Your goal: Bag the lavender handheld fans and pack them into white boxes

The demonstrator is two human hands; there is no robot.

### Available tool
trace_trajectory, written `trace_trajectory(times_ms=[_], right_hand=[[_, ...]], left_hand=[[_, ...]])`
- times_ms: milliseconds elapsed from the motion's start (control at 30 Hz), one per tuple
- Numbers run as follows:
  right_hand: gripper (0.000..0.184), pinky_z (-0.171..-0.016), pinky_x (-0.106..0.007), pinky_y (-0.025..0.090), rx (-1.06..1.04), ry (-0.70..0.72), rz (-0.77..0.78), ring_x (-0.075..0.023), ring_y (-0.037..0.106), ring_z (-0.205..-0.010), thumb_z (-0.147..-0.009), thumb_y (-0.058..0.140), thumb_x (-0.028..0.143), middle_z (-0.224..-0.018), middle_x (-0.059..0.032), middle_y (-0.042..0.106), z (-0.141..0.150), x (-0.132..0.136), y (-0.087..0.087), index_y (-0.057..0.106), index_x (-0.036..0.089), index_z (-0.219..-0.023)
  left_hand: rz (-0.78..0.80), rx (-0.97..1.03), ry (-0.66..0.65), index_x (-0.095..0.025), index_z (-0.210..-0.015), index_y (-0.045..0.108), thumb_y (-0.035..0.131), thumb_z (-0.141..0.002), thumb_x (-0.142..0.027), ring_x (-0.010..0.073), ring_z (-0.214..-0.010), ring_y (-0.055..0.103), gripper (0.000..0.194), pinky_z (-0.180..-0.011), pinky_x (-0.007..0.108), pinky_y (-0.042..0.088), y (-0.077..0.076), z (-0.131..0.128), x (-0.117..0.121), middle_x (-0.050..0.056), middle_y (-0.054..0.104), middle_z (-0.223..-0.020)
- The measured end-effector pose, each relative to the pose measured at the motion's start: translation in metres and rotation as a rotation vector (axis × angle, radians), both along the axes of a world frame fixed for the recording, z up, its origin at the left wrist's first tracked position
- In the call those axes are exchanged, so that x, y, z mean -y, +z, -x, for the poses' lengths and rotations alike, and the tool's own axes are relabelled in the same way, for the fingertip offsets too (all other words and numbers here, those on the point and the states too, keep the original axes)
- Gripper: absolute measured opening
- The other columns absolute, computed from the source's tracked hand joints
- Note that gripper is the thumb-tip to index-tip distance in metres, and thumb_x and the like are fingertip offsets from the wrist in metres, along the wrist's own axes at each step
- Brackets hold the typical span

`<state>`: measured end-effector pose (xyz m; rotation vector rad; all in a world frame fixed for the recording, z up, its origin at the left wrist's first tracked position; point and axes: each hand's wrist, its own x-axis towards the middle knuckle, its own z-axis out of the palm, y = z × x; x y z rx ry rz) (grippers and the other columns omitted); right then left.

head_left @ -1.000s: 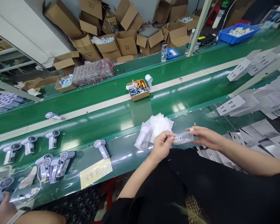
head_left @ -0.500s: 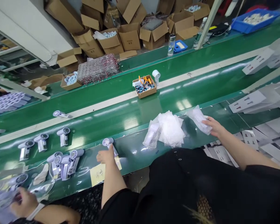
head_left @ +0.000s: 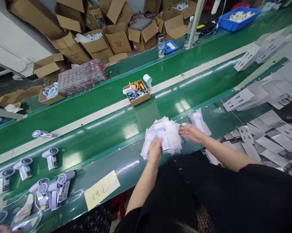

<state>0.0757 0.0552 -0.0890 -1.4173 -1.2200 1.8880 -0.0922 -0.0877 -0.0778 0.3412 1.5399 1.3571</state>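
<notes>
My left hand point(head_left: 155, 150) grips a lavender handheld fan point(head_left: 162, 135) over a pile of clear bubble-wrap bags point(head_left: 174, 139) at the bench's near edge. Just right of that pile, my right hand point(head_left: 192, 132) reaches in with its fingers stretched out and holds nothing. Behind that hand lies a bagged fan point(head_left: 199, 120) on the bench. Under the left side of the held fan is another bag point(head_left: 147, 144); its contents are hard to make out.
Several fans point(head_left: 54, 191) stand clustered at left, near a yellow handwritten note point(head_left: 102, 190). A small carton of parts point(head_left: 139, 97) sits on the green conveyor point(head_left: 107, 129). White printed boxes point(head_left: 248, 97) crowd the right. A co-worker's hand point(head_left: 7, 229) shows at lower left.
My left hand has picked up the fan from the bench and carried it right, over the bags. My right hand has let go of the bagged fan and moved left to the pile.
</notes>
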Motion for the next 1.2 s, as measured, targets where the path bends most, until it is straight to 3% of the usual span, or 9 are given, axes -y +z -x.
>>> trace_trajectory(times_ms=[67, 167, 233, 333, 467, 667, 867, 1000, 1200], right_hand=[[0.025, -0.073, -0.036, 0.053, -0.222, 0.115, 0.184, -0.0194, 0.065, -0.078, -0.076, 0.066, 0.038, -0.083, -0.0071, 0.067, 0.016, 0.016, 0.008, 0.059, 0.017, -0.087], [0.022, -0.068, -0.031, 0.055, -0.349, 0.042, 0.301, -0.0161, 0.064, -0.072, -0.076, 0.069, 0.029, -0.083, -0.0054, 0.068, 0.009, 0.018, 0.015, 0.058, 0.017, -0.091], [0.02, -0.062, -0.029, 0.056, -0.277, -0.028, 0.334, -0.0142, 0.063, -0.067, -0.077, 0.067, 0.023, -0.081, -0.0026, 0.066, -0.013, 0.009, 0.017, 0.058, 0.019, -0.094], [0.016, -0.059, -0.031, 0.058, -0.203, -0.013, 0.433, -0.0129, 0.06, -0.06, -0.078, 0.064, 0.017, -0.072, 0.0, 0.062, -0.051, -0.003, 0.018, 0.058, 0.018, -0.093], [0.024, -0.062, -0.035, 0.059, -0.266, 0.077, 0.539, -0.0145, 0.061, -0.062, -0.073, 0.064, 0.011, -0.076, -0.0016, 0.063, -0.075, 0.003, 0.018, 0.058, 0.017, -0.096], [0.016, -0.062, -0.034, 0.059, -0.265, -0.027, 0.655, -0.0175, 0.065, -0.069, -0.075, 0.062, 0.011, -0.076, -0.0048, 0.065, -0.068, 0.02, 0.012, 0.056, 0.015, -0.09], [0.018, -0.062, -0.033, 0.059, -0.308, 0.063, 0.659, -0.0176, 0.065, -0.067, -0.076, 0.059, 0.011, -0.076, -0.0058, 0.066, -0.063, 0.022, 0.017, 0.057, 0.014, -0.094], [0.014, -0.062, -0.032, 0.059, -0.292, 0.01, 0.672, -0.0177, 0.066, -0.067, -0.078, 0.057, 0.012, -0.074, -0.0062, 0.067, -0.06, 0.026, 0.015, 0.056, 0.014, -0.092], [0.029, -0.062, -0.034, 0.059, -0.433, 0.208, 0.651, -0.0177, 0.066, -0.068, -0.071, 0.063, 0.012, -0.079, -0.0053, 0.067, -0.057, 0.041, 0.024, 0.054, 0.014, -0.099]], left_hand=[[-0.048, -0.197, -0.244, -0.014, -0.089, 0.066, 0.059, -0.077, -0.054, 0.0141, -0.063, 0.058, 0.043, -0.061, 0.027, 0.047, -0.005, -0.01, -0.006, 0.002, 0.062, -0.07], [-0.118, -0.843, -0.708, -0.018, -0.109, 0.058, 0.064, -0.076, -0.048, 0.021, -0.09, 0.057, 0.046, -0.078, 0.034, 0.047, -0.018, -0.016, -0.006, 0.009, 0.061, -0.1], [-0.017, -1.228, -0.934, -0.016, -0.108, 0.057, 0.065, -0.077, -0.037, 0.0258, -0.101, 0.053, 0.038, -0.084, 0.038, 0.045, -0.028, -0.012, 0.0, 0.012, 0.057, -0.106], [0.2, -1.449, -1.108, -0.013, -0.094, 0.059, 0.051, -0.084, -0.014, 0.0257, -0.096, 0.053, 0.013, -0.079, 0.037, 0.045, -0.04, -0.003, 0.008, 0.012, 0.057, -0.097], [0.209, -1.507, -1.043, -0.014, -0.101, 0.058, 0.045, -0.088, -0.017, 0.0255, -0.097, 0.051, 0.019, -0.081, 0.038, 0.043, -0.045, 0.0, 0.009, 0.012, 0.055, -0.098], [0.177, -1.5, -1.143, -0.016, -0.105, 0.057, 0.044, -0.088, -0.015, 0.0237, -0.095, 0.051, 0.022, -0.08, 0.036, 0.043, -0.048, -0.004, 0.007, 0.01, 0.056, -0.097], [0.124, -1.588, -1.027, -0.014, -0.113, 0.053, 0.049, -0.088, -0.026, 0.0276, -0.101, 0.049, 0.028, -0.081, 0.038, 0.044, -0.049, 0.001, 0.013, 0.012, 0.055, -0.102], [0.121, -1.559, -1.103, -0.012, -0.097, 0.059, 0.043, -0.086, -0.01, 0.0252, -0.099, 0.052, 0.019, -0.08, 0.036, 0.045, -0.056, 0.008, 0.018, 0.013, 0.058, -0.096], [0.154, -1.213, -0.679, -0.017, -0.092, 0.065, 0.044, -0.089, -0.024, 0.0207, -0.087, 0.058, 0.022, -0.081, 0.034, 0.045, -0.021, 0.005, 0.008, 0.008, 0.064, -0.088]])
